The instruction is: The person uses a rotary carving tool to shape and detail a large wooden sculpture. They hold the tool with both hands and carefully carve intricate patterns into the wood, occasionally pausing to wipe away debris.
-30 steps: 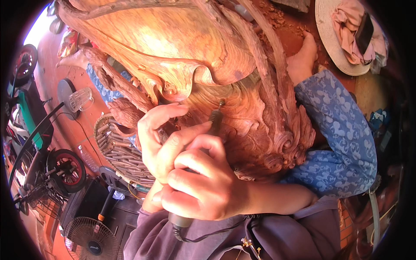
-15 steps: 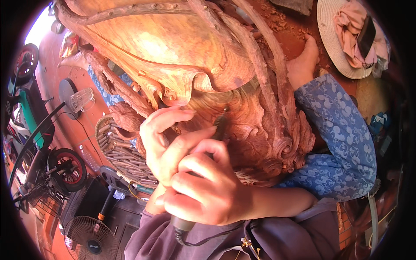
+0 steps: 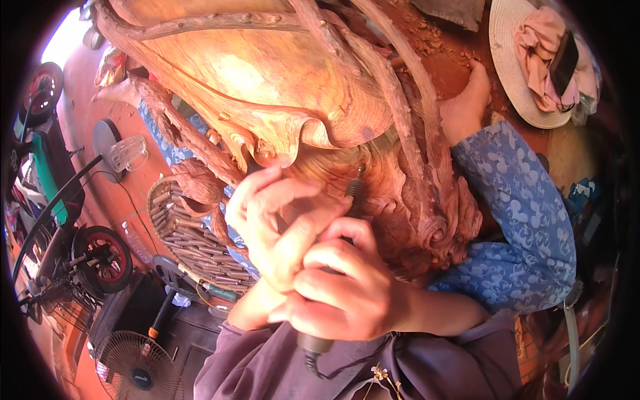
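Both hands grip one slim dark corded rotary carving tool (image 3: 353, 200): right hand (image 3: 350, 290) fingers curled tight around its body, left hand (image 3: 277, 223) fingers loosely pinching near its tip, which touches one large reddish-brown carved wooden sculpture (image 3: 280, 87) just beyond the fingertips.

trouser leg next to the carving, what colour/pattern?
Blue with a small pale all-over print, on the trouser leg right of the wood carving. Head view.
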Available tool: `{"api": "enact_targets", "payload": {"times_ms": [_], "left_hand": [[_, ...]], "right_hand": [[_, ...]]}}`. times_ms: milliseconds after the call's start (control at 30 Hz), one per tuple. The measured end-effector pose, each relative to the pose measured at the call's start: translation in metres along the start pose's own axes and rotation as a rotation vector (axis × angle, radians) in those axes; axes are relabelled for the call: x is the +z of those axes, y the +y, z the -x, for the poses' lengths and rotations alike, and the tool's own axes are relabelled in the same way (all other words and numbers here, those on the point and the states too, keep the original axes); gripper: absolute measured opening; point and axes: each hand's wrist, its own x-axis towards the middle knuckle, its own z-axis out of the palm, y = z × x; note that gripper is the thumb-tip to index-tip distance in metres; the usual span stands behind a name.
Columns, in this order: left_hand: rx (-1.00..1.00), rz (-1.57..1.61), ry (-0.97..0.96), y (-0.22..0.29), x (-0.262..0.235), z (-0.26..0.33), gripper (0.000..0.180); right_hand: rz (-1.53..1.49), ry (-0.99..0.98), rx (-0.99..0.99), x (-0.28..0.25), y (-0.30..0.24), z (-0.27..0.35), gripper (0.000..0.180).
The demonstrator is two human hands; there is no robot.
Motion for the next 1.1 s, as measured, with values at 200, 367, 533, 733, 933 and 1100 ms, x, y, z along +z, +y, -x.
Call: {"api": "enact_targets", "payload": {"times_ms": [200,367,533,733,933,1100], "left_hand": [[0.160,0.184,0.027,0.005,-0.009,0.009,0.038],[0.192,0.279,0.077,0.006,-0.004,0.011,0.048],[0.168,0.269,-0.006,0.018,0.002,0.012,0.045],[0.083,0.307,-0.079,0.032,0.003,0.010,0.048],[-0.043,0.432,-0.101,0.043,0.008,0.003,0.057],[-0.095,0.430,-0.121,0.032,0.002,0.006,0.063]], "right_hand": [[0.143,-0.025,-0.095,-0.029,-0.007,0.015,0.028],[0.381,-0.032,0.027,-0.050,-0.006,0.025,0.031],[0.311,-0.013,0.172,-0.062,-0.005,0.025,0.026],[0.394,-0.090,0.133,-0.086,0.000,0.013,0.028],[0.384,-0.097,0.217,-0.090,0.004,0.001,0.026],[0.370,-0.118,0.216,-0.080,0.007,-0.003,0.026]]}}
